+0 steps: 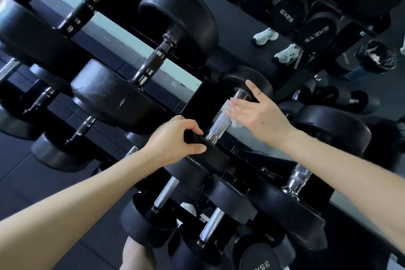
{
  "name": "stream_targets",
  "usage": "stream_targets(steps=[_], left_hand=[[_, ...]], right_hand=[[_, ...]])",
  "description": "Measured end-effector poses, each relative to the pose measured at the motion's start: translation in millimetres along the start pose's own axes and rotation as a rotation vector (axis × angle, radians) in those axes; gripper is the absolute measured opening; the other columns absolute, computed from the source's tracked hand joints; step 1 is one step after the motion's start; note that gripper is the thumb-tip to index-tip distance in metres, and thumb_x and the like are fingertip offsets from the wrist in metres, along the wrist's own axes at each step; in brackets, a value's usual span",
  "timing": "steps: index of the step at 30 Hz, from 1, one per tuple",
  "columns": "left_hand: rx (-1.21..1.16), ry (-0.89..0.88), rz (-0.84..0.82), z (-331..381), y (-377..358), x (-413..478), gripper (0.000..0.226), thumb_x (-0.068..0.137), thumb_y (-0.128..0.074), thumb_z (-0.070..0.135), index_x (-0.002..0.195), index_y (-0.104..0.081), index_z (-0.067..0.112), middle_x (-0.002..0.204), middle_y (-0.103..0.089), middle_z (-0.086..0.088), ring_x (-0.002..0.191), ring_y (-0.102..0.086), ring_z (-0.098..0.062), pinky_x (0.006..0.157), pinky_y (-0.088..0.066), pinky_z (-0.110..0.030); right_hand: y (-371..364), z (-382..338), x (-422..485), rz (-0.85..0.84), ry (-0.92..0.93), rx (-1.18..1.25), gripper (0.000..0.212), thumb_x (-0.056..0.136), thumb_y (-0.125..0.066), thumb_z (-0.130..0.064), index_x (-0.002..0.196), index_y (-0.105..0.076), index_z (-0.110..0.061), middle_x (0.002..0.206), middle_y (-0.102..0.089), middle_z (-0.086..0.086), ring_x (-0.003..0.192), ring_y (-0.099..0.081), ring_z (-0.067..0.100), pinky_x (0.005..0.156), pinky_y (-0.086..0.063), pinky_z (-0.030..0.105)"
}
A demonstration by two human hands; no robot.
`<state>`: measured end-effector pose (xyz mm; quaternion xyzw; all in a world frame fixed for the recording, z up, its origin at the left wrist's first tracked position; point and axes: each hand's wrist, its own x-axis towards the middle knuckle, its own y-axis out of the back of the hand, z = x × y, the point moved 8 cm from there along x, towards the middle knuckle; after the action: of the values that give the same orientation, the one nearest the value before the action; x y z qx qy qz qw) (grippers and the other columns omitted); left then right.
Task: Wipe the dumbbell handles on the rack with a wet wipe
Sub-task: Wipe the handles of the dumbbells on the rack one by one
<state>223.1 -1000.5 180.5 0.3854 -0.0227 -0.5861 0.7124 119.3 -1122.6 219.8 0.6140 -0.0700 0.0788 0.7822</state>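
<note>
A dumbbell with a knurled chrome handle (219, 124) lies on the black rack (202, 103) at the centre. My left hand (175, 138) is clamped on its near black head (213, 154). My right hand (256, 114) lies across the far part of the handle with fingers stretched out. A white wet wipe (237, 124) sits under its palm and fingers, against the handle. The far head (247, 80) shows just above my right thumb. Most of the wipe is hidden by the hand.
Big black dumbbells (177, 19) fill the rack's upper left. Smaller ones with chrome handles (166, 190) sit on the lower tier, and another (333, 127) lies to the right. A mirror behind shows white shoes (265, 36) and a bin (377, 57).
</note>
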Motion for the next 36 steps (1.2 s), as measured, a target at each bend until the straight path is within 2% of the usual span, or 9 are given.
stream_targets(steps=[4,6,7,11,14,16,20,27,36], left_hand=[[0.007,0.001,-0.012,1.9,0.8,0.6,0.030,0.071,-0.077,0.037,0.097,-0.063,0.032,0.106,-0.053,0.010,0.096,-0.056,-0.013,0.087,-0.047,-0.035],[0.020,0.000,-0.019,2.5,0.2,0.7,0.029,0.071,-0.077,0.037,0.097,-0.063,0.032,0.105,-0.052,0.010,0.095,-0.056,-0.013,0.086,-0.047,-0.034],[0.026,-0.001,-0.020,2.5,0.2,0.6,0.029,0.072,-0.077,0.036,0.097,-0.063,0.032,0.104,-0.052,0.010,0.095,-0.055,-0.013,0.085,-0.047,-0.033],[0.043,-0.013,-0.017,4.3,0.3,0.9,0.028,0.072,-0.077,0.035,0.096,-0.063,0.030,0.101,-0.052,0.009,0.092,-0.055,-0.013,0.083,-0.046,-0.031],[0.056,-0.021,-0.024,6.3,0.6,0.9,0.026,0.073,-0.076,0.035,0.092,-0.059,0.033,0.101,-0.052,0.009,0.093,-0.056,-0.013,0.083,-0.047,-0.033],[0.060,-0.022,-0.026,7.0,0.9,1.1,0.026,0.073,-0.076,0.035,0.091,-0.059,0.034,0.102,-0.053,0.009,0.094,-0.057,-0.013,0.085,-0.048,-0.035],[0.083,-0.026,-0.022,8.4,1.9,0.9,0.025,0.075,-0.074,0.036,0.094,-0.059,0.032,0.102,-0.053,0.009,0.092,-0.055,-0.012,0.079,-0.046,-0.029],[0.089,-0.043,-0.034,9.7,1.8,0.0,0.026,0.077,-0.073,0.033,0.100,-0.061,0.028,0.103,-0.051,0.010,0.089,-0.052,-0.009,0.072,-0.038,-0.023],[0.091,-0.078,-0.038,8.4,1.8,0.9,0.027,0.077,-0.073,0.035,0.100,-0.061,0.029,0.101,-0.050,0.012,0.092,-0.051,-0.010,0.074,-0.039,-0.022]], right_hand=[[39.1,5.6,-32.6,0.146,-0.528,0.339,0.030,0.089,-0.052,-0.004,0.117,-0.063,-0.002,0.111,-0.068,0.010,0.107,-0.064,0.018,0.107,-0.038,0.035],[37.4,5.0,-56.6,0.118,-0.946,0.650,0.033,0.093,-0.051,-0.006,0.125,-0.059,-0.009,0.097,-0.071,-0.002,0.085,-0.063,-0.006,0.082,-0.043,0.005],[29.3,1.0,-66.8,0.091,-1.121,0.743,0.035,0.095,-0.050,-0.008,0.128,-0.057,-0.013,0.080,-0.067,-0.007,0.065,-0.058,-0.009,0.063,-0.041,0.003],[-2.4,-13.6,-70.2,0.062,-1.341,0.751,0.037,0.096,-0.049,-0.011,0.133,-0.052,-0.014,0.055,-0.036,-0.020,0.047,-0.044,-0.004,0.054,-0.036,0.006],[-9.1,-18.9,-59.8,0.095,-1.455,0.771,0.039,0.096,-0.049,-0.015,0.135,-0.050,-0.011,0.093,-0.068,-0.007,0.086,-0.063,0.003,0.078,-0.037,0.005],[-20.3,-19.3,-56.6,0.125,-1.616,0.859,0.040,0.095,-0.052,-0.020,0.133,-0.050,-0.009,0.124,-0.062,0.005,0.115,-0.057,0.018,0.094,-0.038,0.018],[-50.1,-30.8,-47.0,0.316,-1.975,1.357,0.033,0.085,-0.062,-0.026,0.114,-0.057,-0.010,0.109,-0.062,0.004,0.095,-0.059,0.014,0.072,-0.042,0.021],[-63.8,-30.7,-37.0,0.418,-2.147,1.499,0.014,0.086,-0.058,-0.013,0.100,-0.053,-0.014,0.079,-0.053,-0.005,0.066,-0.049,0.006,0.054,-0.035,0.016],[-67.3,-43.8,-51.9,0.222,-1.883,1.605,0.020,0.083,-0.067,-0.006,0.103,-0.066,-0.008,0.089,-0.069,-0.001,0.078,-0.063,0.008,0.073,-0.046,0.020]])
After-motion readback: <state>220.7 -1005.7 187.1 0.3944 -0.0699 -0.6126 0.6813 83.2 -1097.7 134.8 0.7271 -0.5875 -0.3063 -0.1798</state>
